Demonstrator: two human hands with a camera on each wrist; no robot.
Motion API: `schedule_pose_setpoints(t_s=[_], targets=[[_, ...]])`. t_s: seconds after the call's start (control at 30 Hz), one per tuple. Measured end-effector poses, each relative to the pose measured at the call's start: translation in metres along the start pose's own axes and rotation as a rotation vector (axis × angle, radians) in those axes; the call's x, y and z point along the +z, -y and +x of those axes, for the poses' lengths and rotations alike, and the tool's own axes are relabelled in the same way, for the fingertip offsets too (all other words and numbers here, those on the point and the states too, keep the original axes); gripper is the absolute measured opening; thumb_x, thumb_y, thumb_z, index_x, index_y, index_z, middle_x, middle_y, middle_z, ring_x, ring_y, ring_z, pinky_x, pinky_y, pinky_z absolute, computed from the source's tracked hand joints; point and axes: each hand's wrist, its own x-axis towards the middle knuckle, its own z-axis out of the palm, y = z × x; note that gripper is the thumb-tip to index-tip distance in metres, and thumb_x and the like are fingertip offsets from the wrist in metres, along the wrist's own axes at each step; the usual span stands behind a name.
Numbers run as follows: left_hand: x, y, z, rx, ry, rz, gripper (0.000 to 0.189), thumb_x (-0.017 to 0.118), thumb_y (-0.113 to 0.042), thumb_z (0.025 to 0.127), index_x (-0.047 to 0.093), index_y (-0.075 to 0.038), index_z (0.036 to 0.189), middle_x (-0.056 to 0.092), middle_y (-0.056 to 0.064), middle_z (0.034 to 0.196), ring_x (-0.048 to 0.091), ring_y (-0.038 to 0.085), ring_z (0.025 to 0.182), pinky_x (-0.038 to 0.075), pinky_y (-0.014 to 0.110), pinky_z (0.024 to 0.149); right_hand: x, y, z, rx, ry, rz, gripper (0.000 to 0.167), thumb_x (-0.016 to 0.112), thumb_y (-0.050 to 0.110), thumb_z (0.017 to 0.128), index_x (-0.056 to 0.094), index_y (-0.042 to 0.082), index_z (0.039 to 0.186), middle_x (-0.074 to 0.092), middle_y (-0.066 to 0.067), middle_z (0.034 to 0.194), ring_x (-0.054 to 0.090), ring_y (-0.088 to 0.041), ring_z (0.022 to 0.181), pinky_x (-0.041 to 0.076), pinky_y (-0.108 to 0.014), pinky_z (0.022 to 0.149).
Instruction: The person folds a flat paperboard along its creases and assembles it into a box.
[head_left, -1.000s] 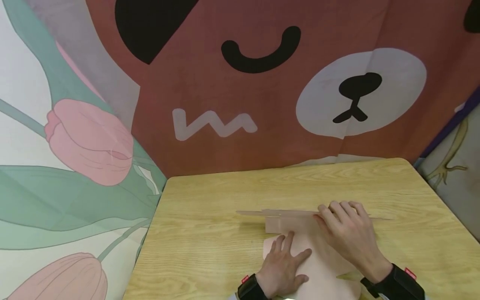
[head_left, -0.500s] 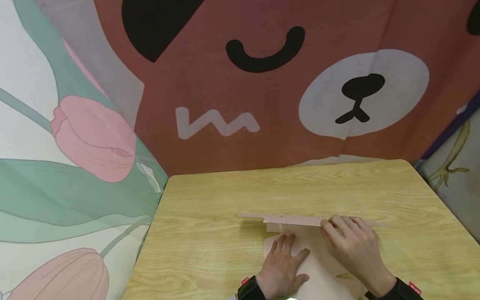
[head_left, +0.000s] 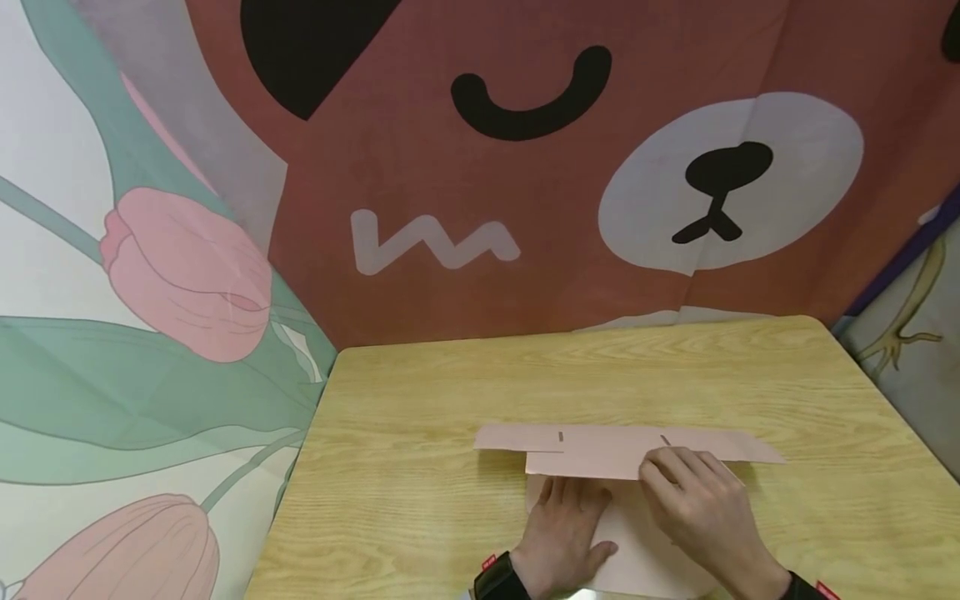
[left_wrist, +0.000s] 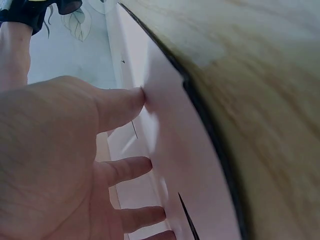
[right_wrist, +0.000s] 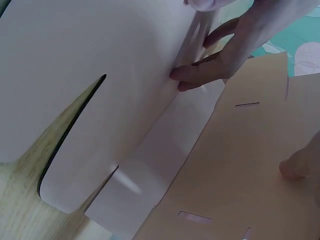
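A pale pink die-cut cardboard sheet [head_left: 637, 546] lies on the table, creased across its width. Its wide far panel [head_left: 600, 454], cut with narrow slots, stands raised and leans toward me over the flat part. My right hand [head_left: 697, 504] grips the near edge of this panel at its right side; its thumb [right_wrist: 295, 167] shows against the panel face in the right wrist view. On the flat part rests my left hand [head_left: 558, 533], palm down, its fingertips [left_wrist: 132, 169] at the crease. The raised panel overhangs the left fingertips in the head view.
The light wood table [head_left: 397, 475] extends around the cardboard on both sides and behind it. A brown cloth with a bear face [head_left: 525, 233] hangs behind the far edge. A tulip-printed cloth [head_left: 187, 275] hangs at the left.
The far panel was nearly edge-on and has tipped toward me, so its slotted face shows. My right hand has come down and nearer with it. The left hand stays put, its fingers closer together.
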Motion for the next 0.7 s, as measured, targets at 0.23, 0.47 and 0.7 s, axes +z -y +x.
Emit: schedule_pose_setpoints(t_s=[0.23, 0.47, 0.7], targets=[[0.003, 0.012, -0.002, -0.026, 0.021, -0.078, 0.064, 0.047, -0.065, 0.094, 0.039, -0.028, 0.147, 0.031, 0.005, 0.159, 0.033, 0.026, 0.146, 0.040, 0.041, 0.113, -0.001, -0.017, 0.008, 0.064, 0.171, -0.017, 0.043, 0.032, 0.024, 0.107, 0.070, 0.007, 0.096, 0.072, -0.010, 0.087, 0.069, -0.028, 0.074, 0.053, -0.043, 0.067], [0.002, 0.024, -0.013, 0.051, 0.055, -0.129, 0.091, 0.046, -0.088, 0.077, 0.035, -0.034, 0.149, 0.028, -0.001, 0.160, 0.028, 0.029, 0.148, 0.036, 0.047, 0.116, 0.002, -0.047, 0.026, 0.105, 0.274, 0.017, 0.044, 0.033, 0.037, 0.108, 0.069, 0.012, 0.099, 0.070, -0.004, 0.083, 0.066, -0.024, 0.069, 0.053, -0.044, 0.070], [0.002, 0.024, -0.018, 0.194, 0.065, -0.084, 0.095, 0.055, -0.086, 0.072, 0.032, -0.036, 0.150, 0.031, -0.005, 0.159, 0.031, 0.025, 0.148, 0.034, 0.041, 0.118, 0.013, -0.068, 0.041, 0.119, 0.313, 0.074, 0.018, 0.074, 0.021, 0.082, 0.070, 0.015, 0.098, 0.071, -0.002, 0.078, 0.065, -0.022, 0.064, 0.054, -0.047, 0.068]])
